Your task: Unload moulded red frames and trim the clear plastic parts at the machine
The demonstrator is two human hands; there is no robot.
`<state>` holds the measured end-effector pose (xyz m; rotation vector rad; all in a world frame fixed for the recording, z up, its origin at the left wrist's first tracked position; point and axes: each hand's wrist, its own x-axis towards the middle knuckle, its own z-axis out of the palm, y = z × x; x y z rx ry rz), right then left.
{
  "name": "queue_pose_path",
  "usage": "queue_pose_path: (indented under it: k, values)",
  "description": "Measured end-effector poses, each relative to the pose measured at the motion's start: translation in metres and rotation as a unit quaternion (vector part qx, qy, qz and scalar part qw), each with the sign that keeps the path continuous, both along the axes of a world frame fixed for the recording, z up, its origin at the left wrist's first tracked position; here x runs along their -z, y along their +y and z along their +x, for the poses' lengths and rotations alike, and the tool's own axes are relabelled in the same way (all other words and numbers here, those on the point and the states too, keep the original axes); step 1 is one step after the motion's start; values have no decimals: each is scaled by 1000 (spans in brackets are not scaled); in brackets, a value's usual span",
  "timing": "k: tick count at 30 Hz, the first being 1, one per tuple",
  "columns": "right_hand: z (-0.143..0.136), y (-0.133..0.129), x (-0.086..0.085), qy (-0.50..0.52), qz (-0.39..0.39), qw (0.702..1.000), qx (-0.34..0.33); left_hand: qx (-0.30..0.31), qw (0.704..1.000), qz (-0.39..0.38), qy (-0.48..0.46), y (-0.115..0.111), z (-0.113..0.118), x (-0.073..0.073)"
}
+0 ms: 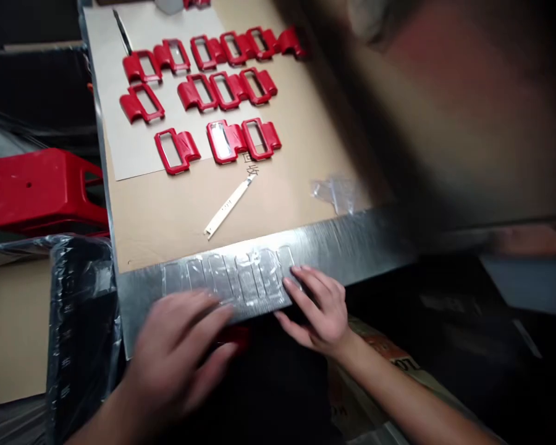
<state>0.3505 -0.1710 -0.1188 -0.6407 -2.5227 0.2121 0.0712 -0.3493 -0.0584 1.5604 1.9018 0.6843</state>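
Note:
My left hand (pixel 180 352) is blurred over the table's front edge, fingers stretched and thumb apart. Just beyond its fingertips, partly hidden below the edge, is a dark red thing (pixel 235 337); I see no grip on it. My right hand (pixel 317 309) has its fingers apart, the fingertips touching the right end of a row of clear plastic pieces (pixel 245 278) on the metal strip (pixel 338 241). Its thumb hangs at the table edge. Several red plastic frames (pixel 262 139) with rectangular openings lie in rows farther back; one holds a shiny clear pane (pixel 221 141).
A white-handled cutter (pixel 229 207) lies on the brown board (pixel 167 216), left of a small clear bag (pixel 338 193). A dark pen-like tool (pixel 122 31) lies on white paper (pixel 134 151). A red stool (pixel 28 185) stands left; a large blurred shape fills the upper right.

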Motion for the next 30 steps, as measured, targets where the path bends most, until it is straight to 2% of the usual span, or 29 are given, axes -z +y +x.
queue_pose_path:
  k: [2, 3, 5, 8, 14, 16, 18, 20, 23, 27, 30]
  values:
    - [1, 0, 8, 11, 19, 1000, -8, 131, 982, 71, 115, 46, 33, 5]
    - [2, 0, 10, 20, 22, 999, -14, 155, 969, 97, 164, 62, 47, 10]
    - [5, 0, 11, 40, 15, 999, -26, 161, 952, 120, 232, 78, 64, 18]
    - [9, 0, 4, 54, -21, 998, -39, 149, 936, 140, 288, 75, 67, 23]
    - [8, -10, -21, 79, -58, 995, -33, 117, 926, 158, 323, 57, 68, 18]
    - [6, -20, -26, 103, -87, 991, -10, 134, 923, 159, 323, 56, 70, 17]
    - [3, -35, -26, 146, -123, 981, 43, 156, 921, 159, 318, 55, 70, 17]
    - [-2, -52, -22, 206, -169, 955, 126, 170, 918, 165, 317, 53, 68, 16]
    - [-16, -74, -10, 286, -271, 894, 215, 192, 912, 174, 319, 49, 67, 16]
    - [-33, -78, -1, 354, -410, 814, 210, 210, 906, 174, 324, 47, 67, 15]
    - [-26, -66, -8, 417, -453, 755, 225, 193, 911, 165, 324, 51, 67, 16]
